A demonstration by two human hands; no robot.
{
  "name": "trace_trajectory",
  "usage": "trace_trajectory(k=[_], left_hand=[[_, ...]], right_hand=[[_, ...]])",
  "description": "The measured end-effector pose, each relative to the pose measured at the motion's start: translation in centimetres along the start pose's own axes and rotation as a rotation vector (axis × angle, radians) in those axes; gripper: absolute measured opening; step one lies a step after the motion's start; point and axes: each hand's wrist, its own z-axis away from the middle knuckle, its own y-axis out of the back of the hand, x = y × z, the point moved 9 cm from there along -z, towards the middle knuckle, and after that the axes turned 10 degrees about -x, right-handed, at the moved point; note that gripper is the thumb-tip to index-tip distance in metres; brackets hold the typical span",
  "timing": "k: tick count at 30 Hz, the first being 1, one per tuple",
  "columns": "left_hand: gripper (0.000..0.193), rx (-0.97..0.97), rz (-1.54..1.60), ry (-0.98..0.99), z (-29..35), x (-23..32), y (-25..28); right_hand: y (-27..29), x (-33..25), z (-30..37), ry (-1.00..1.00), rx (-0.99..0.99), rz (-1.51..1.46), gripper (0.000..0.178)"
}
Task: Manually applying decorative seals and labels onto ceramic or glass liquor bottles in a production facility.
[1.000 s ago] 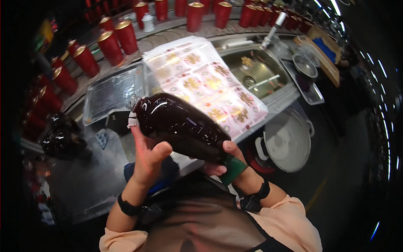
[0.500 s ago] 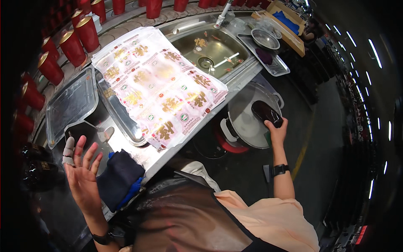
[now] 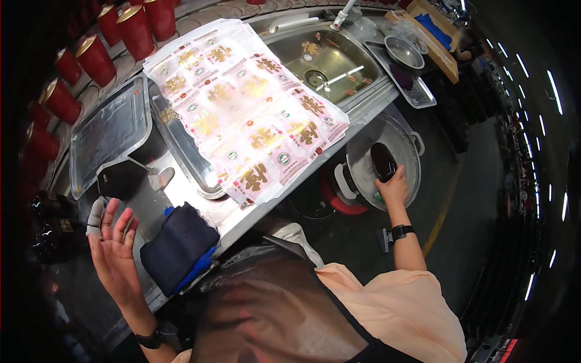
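Observation:
My right hand (image 3: 392,187) grips a glossy dark brown bottle (image 3: 382,160) by one end. It holds the bottle over the middle of a wide white pot (image 3: 409,144) with side handles, below the counter's edge. Whether the bottle touches what is in the pot, I cannot tell. My left hand (image 3: 115,260) is raised, palm up and fingers spread, with nothing in it. One of its fingers wears a pale wrapping. Beside that hand, a folded dark cloth (image 3: 180,242) lies on the metal counter with a blue cloth (image 3: 204,271) under it.
A stack of printed pink-and-gold sheets (image 3: 233,115) covers much of the counter, partly over a metal tray. Behind it is a steel sink (image 3: 357,57). Red canisters (image 3: 135,33) line the far left. Metal bowl (image 3: 404,51) and cardboard box (image 3: 445,60) stand at the far right.
The bottle has turned steeper and shifted from the pot's right side toward its middle. My left hand stays raised and open. The counter and pot appear farther right as the view shifts.

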Motion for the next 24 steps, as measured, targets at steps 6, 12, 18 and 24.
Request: trace_trajectory(k=[6,12,18,24], left_hand=[[0.059,-0.061,0.007,-0.008,0.2,0.6,1.7],[0.058,0.069,0.044,-0.023,0.5,0.6,3.3],[0.055,0.137,0.044,-0.075,1.6,2.1,5.3],[0.055,0.144,0.077,-0.090,2.6,2.4,7.4]], right_hand=[[-0.1,-1.3,0.2,0.010,-0.028,0.009,0.081],[0.3,-1.2,1.1,0.002,-0.062,0.038,0.082],[-0.6,-2.0,1.1,0.086,-0.011,0.107,0.087],[0.1,-2.7,1.4,0.089,0.018,0.113,0.080]])
